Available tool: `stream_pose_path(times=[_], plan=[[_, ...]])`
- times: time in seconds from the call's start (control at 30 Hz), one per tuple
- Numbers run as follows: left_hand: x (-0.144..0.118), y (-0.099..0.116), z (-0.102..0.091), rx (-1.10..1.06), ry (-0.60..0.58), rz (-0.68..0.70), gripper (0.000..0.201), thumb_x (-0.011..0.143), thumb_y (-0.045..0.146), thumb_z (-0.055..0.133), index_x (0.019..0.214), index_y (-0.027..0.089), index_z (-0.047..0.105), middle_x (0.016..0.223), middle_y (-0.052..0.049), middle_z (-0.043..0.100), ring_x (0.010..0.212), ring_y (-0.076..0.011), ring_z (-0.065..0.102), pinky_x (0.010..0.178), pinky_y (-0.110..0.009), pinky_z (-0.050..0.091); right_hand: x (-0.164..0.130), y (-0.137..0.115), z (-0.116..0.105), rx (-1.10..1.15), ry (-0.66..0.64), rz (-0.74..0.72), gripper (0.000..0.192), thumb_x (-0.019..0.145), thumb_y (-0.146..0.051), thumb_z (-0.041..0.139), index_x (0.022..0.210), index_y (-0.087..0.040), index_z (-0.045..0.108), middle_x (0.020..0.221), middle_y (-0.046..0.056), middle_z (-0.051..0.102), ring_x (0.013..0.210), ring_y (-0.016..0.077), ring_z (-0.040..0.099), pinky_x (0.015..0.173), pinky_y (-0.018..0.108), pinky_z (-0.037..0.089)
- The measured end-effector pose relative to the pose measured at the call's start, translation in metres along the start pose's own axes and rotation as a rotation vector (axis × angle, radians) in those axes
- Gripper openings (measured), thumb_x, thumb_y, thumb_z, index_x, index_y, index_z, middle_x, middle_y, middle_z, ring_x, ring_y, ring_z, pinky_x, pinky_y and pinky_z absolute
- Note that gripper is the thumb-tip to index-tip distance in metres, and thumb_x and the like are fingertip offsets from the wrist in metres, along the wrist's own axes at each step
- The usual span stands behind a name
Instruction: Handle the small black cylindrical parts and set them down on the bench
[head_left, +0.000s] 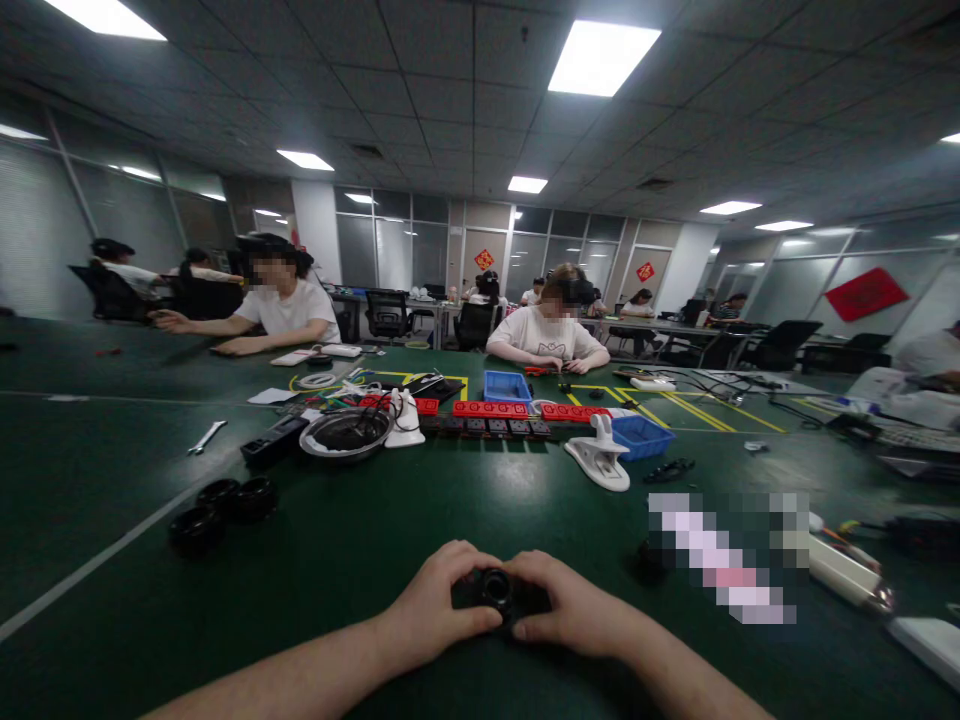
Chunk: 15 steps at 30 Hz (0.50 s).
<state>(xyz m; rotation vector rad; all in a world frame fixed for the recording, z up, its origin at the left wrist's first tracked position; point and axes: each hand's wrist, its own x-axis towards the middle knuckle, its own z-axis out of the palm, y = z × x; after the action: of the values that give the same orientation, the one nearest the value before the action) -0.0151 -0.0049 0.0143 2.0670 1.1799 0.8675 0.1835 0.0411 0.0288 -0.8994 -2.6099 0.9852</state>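
Near the front of the green table, my left hand and my right hand meet around a small black round part with a hole in its middle. Both hands have their thumbs on the near side and their fingers curled round the far side, closed on the part from left and right. Its lower portion is dark and partly hidden by the fingers, so its exact kind does not show. Several similar-looking black rings lie in a cluster to the left of my left hand.
A wrench, a round metal dish, a white clip base, red power strips and blue bins lie further back. Rightward is a white-cased device. Two people sit across the table.
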Motion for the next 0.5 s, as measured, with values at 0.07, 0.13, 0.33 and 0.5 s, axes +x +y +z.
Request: stream_pose_path(times=[0.07, 0.13, 0.33, 0.5], plan=[[0.001, -0.003, 0.001, 0.009, -0.013, -0.025, 0.034, 0.068, 0.033, 0.063, 0.101, 0.024, 0.056, 0.088, -0.001, 0.053, 0.080, -0.0169, 0.049, 0.069, -0.026, 0.039, 0.004, 0.000, 0.003, -0.042, 0.011, 0.011, 0.031, 0.059, -0.022, 0.069, 0.089, -0.019, 0.059, 0.083, 0.000, 0.055, 0.081, 0.0172, 0.047, 0.069, 0.025, 0.035], [0.001, -0.004, 0.002, 0.020, -0.022, -0.045, 0.035, 0.068, 0.033, 0.063, 0.101, 0.025, 0.056, 0.085, 0.000, 0.052, 0.077, -0.0162, 0.049, 0.067, -0.025, 0.038, 0.007, 0.002, 0.006, -0.068, 0.044, 0.042, 0.027, 0.057, -0.023, 0.071, 0.081, -0.018, 0.059, 0.078, -0.001, 0.055, 0.078, 0.0161, 0.046, 0.067, 0.024, 0.034], [0.000, 0.002, 0.005, 0.085, 0.021, -0.111, 0.037, 0.063, 0.035, 0.067, 0.095, 0.021, 0.058, 0.081, 0.000, 0.052, 0.074, -0.0165, 0.048, 0.063, -0.024, 0.037, 0.009, 0.003, 0.013, -0.156, 0.141, 0.140, 0.035, 0.046, -0.031, 0.077, 0.072, -0.017, 0.057, 0.073, -0.002, 0.053, 0.072, 0.0145, 0.046, 0.059, 0.021, 0.030], [-0.002, 0.006, 0.010, 0.172, 0.139, -0.172, 0.039, 0.057, 0.034, 0.071, 0.091, 0.020, 0.059, 0.081, -0.001, 0.055, 0.074, -0.0179, 0.049, 0.064, -0.026, 0.037, 0.008, -0.007, 0.026, -0.346, 0.243, 0.215, 0.033, 0.054, -0.042, 0.069, 0.067, -0.017, 0.053, 0.069, -0.001, 0.054, 0.067, 0.0151, 0.046, 0.057, 0.024, 0.027]])
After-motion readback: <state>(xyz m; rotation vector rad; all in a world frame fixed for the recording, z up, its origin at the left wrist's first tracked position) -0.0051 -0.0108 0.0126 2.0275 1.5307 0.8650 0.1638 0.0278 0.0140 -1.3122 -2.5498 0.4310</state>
